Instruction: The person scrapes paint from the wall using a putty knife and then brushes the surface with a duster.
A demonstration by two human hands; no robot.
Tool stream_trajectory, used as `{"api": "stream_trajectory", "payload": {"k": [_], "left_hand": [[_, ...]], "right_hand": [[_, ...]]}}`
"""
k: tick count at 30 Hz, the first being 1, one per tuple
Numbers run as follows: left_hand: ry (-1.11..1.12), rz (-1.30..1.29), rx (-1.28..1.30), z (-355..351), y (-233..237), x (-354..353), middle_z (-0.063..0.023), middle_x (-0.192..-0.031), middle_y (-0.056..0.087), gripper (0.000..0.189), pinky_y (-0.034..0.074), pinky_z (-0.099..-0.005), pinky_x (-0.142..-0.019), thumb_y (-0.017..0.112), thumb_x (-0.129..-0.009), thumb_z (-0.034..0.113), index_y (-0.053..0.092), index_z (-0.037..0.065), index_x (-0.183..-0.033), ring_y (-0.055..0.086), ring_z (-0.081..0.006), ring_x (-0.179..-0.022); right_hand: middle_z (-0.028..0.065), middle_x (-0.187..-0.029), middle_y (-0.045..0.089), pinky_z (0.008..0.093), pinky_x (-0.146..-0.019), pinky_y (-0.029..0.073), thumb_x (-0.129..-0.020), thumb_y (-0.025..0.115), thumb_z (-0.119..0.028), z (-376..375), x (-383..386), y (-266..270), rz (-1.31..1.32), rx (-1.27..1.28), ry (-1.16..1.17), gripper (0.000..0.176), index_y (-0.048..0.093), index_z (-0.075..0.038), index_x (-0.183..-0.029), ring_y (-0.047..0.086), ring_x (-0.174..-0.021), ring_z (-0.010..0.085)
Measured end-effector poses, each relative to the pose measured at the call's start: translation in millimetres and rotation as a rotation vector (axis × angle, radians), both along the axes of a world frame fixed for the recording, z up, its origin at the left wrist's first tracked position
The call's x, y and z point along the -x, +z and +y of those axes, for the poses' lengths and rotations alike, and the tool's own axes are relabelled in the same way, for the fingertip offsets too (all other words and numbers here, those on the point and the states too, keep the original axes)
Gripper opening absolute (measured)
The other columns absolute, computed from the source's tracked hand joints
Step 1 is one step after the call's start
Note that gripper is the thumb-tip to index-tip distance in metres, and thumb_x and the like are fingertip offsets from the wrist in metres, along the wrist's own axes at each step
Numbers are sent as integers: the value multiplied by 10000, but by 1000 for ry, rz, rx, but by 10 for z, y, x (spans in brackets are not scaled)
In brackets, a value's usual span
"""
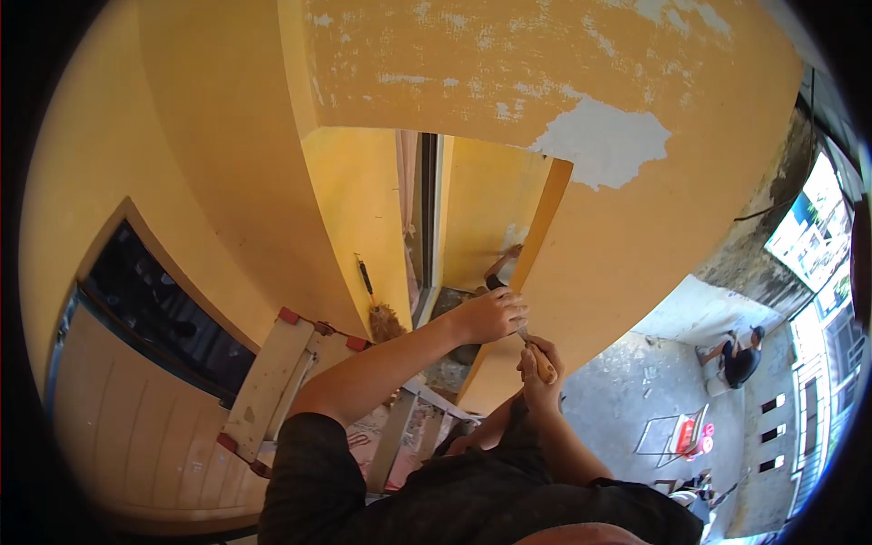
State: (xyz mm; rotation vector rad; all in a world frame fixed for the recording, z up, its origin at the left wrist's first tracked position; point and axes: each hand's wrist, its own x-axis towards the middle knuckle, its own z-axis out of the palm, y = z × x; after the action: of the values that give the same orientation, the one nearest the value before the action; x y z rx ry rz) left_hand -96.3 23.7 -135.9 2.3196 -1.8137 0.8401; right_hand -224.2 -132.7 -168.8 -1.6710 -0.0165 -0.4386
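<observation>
Head view: nearest, the right hand (542, 380) is closed around the wooden handle of what seems to be a scraper (544, 365), though its blade is barely seen. Just above it, the left hand (490, 315) is curled over the tool's front end, which is pressed against the orange edge of the yellow wall (543, 232). A wooden ladder (268, 381) is seen below. Farther off, a person (740, 356) is seated on the concrete ground.

wooden ladder (272, 381) below | feather duster (381, 313) on wall | seated person (740, 354) in yard | red stool (692, 438)
</observation>
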Motion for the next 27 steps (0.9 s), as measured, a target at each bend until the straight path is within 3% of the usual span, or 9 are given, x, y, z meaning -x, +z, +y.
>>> {"api": "stream_trajectory", "payload": {"k": [2,5,9,10,15,17,18,25,27], "left_hand": [[-21,39,13,-60,-74,34,-96,-1147,621,269,383,-431,-1021,520,-839,185,658,69,-1039,541,-284,-1136],[5,-13,-6,-90,-122,130,-85,-1131,627,278,370,-438,-1030,516,-838,194,662,72,-1042,539,-277,-1134],[-22,44,2,-133,-107,377,-101,-1123,636,287,352,-462,-1039,516,-839,191,667,66,-1049,537,-300,-1144],[-14,78,40,-133,-91,401,-106,-1127,635,286,349,-466,-1041,519,-839,189,666,63,-1049,537,-310,-1147],[-47,79,116,-174,-23,478,-120,-1131,629,291,356,-477,-1041,528,-836,186,657,45,-1056,540,-334,-1148],[-65,72,120,-194,-4,493,-129,-1126,628,289,365,-478,-1036,525,-836,181,655,38,-1050,541,-337,-1148],[-67,68,141,-196,-17,501,-147,-1106,633,292,367,-482,-1029,513,-842,186,660,22,-1034,548,-349,-1133],[35,-21,155,-176,56,496,-186,-1120,620,320,350,-490,-1050,515,-838,179,639,-24,-1053,511,-382,-1178],[85,-29,143,-169,16,457,-187,-1142,611,323,340,-499,-1054,515,-840,181,639,-22,-1057,493,-391,-1197]], "right_hand": [[43,-828,604,212,-565,454,-887,606,-126,-35,34,69,66,-107,-14,247,607,13,-1091,553,-621,81],[47,-837,611,211,-569,459,-898,590,-122,-100,176,75,123,-126,-5,250,603,17,-1104,554,-622,83],[146,-1071,625,240,-617,509,-936,535,-180,-110,366,27,18,-161,67,355,529,32,-1221,607,-803,139],[175,-1179,583,266,-657,533,-951,501,-215,-123,418,24,42,-176,125,419,464,35,-1285,613,-917,187],[179,-1188,568,311,-694,547,-947,487,-250,-100,542,107,-6,-186,153,492,396,53,-1325,618,-969,248],[188,-1187,558,321,-699,550,-930,517,-290,-114,544,109,10,-298,143,540,397,68,-1317,617,-974,255],[219,-1191,563,329,-699,555,-910,548,-431,-134,513,108,6,-264,139,686,363,79,-1330,619,-978,274],[228,-1209,551,347,-687,554,-888,569,-466,-177,395,113,19,-291,221,731,350,64,-1342,619,-963,284],[233,-1185,544,371,-685,558,-899,565,-408,-153,328,94,-22,-507,235,682,367,79,-1333,611,-981,308]]}}
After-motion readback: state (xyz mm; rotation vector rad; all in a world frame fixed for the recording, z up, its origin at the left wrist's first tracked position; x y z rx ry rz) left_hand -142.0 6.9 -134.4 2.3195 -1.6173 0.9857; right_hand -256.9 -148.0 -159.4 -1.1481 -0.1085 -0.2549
